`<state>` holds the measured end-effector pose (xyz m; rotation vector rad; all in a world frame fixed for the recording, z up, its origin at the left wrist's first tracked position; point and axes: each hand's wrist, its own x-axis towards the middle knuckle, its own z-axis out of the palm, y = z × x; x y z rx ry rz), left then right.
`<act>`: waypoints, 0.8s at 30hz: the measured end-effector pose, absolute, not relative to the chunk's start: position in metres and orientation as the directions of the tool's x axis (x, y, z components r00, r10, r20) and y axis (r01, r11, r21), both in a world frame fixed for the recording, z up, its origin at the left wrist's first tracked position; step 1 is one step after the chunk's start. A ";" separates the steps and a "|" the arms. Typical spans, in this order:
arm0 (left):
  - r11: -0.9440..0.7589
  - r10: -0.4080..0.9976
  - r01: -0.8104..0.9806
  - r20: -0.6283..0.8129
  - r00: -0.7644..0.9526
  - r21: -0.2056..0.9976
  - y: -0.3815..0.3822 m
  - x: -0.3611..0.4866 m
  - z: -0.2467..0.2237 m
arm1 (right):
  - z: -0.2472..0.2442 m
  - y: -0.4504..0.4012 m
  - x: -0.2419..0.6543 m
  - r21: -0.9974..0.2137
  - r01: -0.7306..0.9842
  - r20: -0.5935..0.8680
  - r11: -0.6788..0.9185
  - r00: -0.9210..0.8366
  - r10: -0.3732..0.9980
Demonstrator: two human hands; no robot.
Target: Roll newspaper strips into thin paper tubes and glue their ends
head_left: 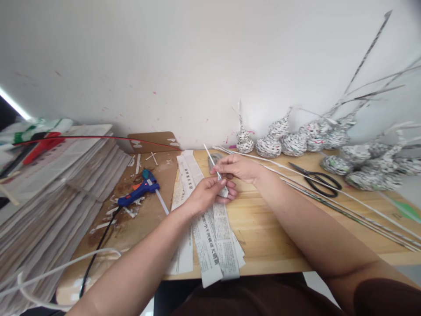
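Note:
Between my two hands is a newspaper strip, partly rolled around a thin white stick (209,154) that points up and away to the left. My left hand (210,193) is closed on the newspaper strip (225,192), thumb on top and fingers curled beneath. Just above it, the fingertips of my right hand (235,167) pinch the rolled part around the stick; the exact grip is partly hidden. Below my hands lies a fanned pile of cut newspaper strips (207,250), reaching over the table's front edge.
To the left are a blue glue gun (140,193) on stained cardboard (98,232) and a tall newspaper stack (49,197). On the right lie black scissors (317,180) and long rolled paper sticks (348,206). Several woven paper gourds (269,145) stand along the wall.

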<state>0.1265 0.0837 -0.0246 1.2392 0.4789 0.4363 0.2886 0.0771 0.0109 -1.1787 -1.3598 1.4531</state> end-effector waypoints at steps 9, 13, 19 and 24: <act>0.257 0.561 -0.047 -0.110 0.820 0.965 0.083 0.127 -0.025 | 0.010 0.077 0.288 -0.993 0.042 -0.117 -0.110 -0.253 0.960; 0.268 0.547 -0.026 -0.130 0.827 0.963 0.084 0.127 -0.025 | 0.011 0.078 0.286 -0.998 -0.022 -0.064 -0.066 -0.061 0.996; 0.269 0.549 -0.040 -0.119 0.828 0.962 0.083 0.126 -0.025 | 0.010 0.078 0.289 -0.994 0.017 -0.108 -0.107 -0.234 0.966; 0.266 0.544 -0.023 -0.131 0.829 0.964 0.082 0.127 -0.024 | 0.009 0.079 0.288 -0.996 -0.050 -0.069 -0.076 -0.123 0.990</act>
